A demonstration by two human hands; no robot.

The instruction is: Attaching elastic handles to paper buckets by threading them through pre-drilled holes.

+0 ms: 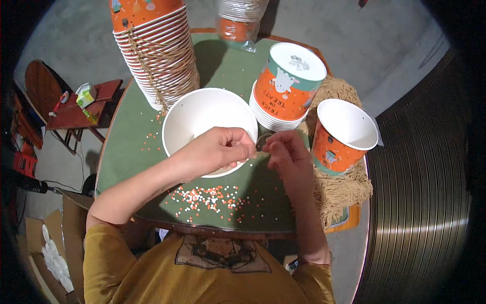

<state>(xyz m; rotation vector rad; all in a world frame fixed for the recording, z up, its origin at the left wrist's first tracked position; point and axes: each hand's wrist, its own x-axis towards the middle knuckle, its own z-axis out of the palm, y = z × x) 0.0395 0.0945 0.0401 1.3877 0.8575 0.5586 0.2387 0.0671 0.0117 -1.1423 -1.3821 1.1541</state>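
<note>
A paper bucket (190,109) stands in front of me, its white inside facing up. Over its right rim, my left hand (215,149) pinches with thumb and forefinger. My right hand (287,152) is close beside it, fingers also pinched together. Between the fingertips shows a thin brown cord (262,141), small and partly hidden. To the right of my right hand stands an orange bucket (336,147) with a green base, its white mouth open upward. Behind it an upside-down orange bucket (286,91) sits on several nested rims.
A tall stack of buckets (157,55) with cord handles rises at the back left. Bundles of tan cord (344,195) lie at the right edge of the green table (136,175). Small orange and white dots (207,198) are scattered near the front edge. Bagged buckets (238,23) stand behind.
</note>
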